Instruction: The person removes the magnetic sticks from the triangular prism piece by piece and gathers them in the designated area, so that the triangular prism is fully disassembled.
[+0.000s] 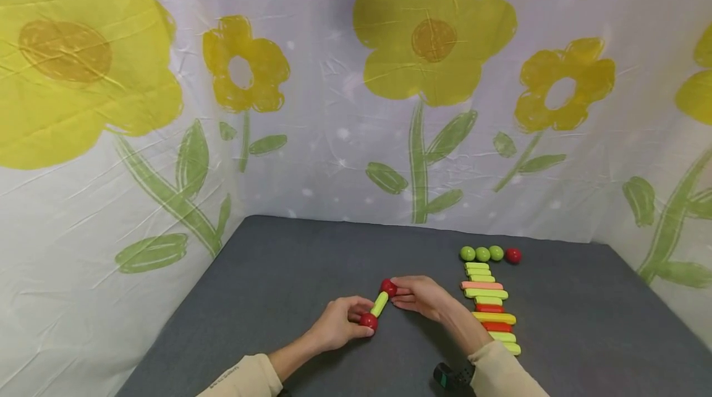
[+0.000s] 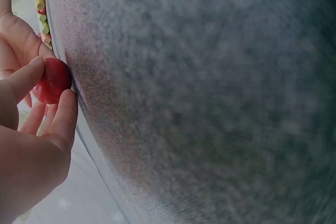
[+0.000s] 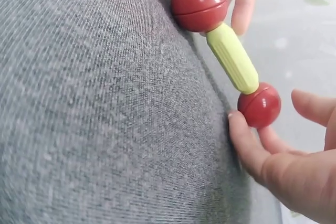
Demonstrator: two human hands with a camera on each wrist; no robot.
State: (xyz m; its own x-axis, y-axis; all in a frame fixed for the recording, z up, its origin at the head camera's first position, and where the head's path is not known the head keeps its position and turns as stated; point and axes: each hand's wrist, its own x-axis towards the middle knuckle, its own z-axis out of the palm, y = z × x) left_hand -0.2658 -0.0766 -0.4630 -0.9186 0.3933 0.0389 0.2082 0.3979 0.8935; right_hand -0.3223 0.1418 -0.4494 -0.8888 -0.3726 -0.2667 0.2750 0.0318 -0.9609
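Note:
A lime-green rod (image 1: 379,305) joins two red balls, one at each end. My left hand (image 1: 337,321) pinches the nearer red ball (image 1: 368,322) between thumb and fingers. At the farther red ball (image 1: 388,288) is my right hand (image 1: 424,295). The right wrist view shows fingertips (image 3: 237,121) touching that ball's underside, while another digit of the same hand stands apart from it. In that view the rod (image 3: 233,59) slants between both balls. The left wrist view shows the pinched ball (image 2: 54,81), with the rod hidden behind it.
On the right of the dark grey table (image 1: 311,255) lies a column of green, yellow, orange and red rods (image 1: 494,318). Several green balls (image 1: 482,254) and a red ball (image 1: 513,255) line up beyond it. A flowered cloth (image 1: 311,156) hangs around the table.

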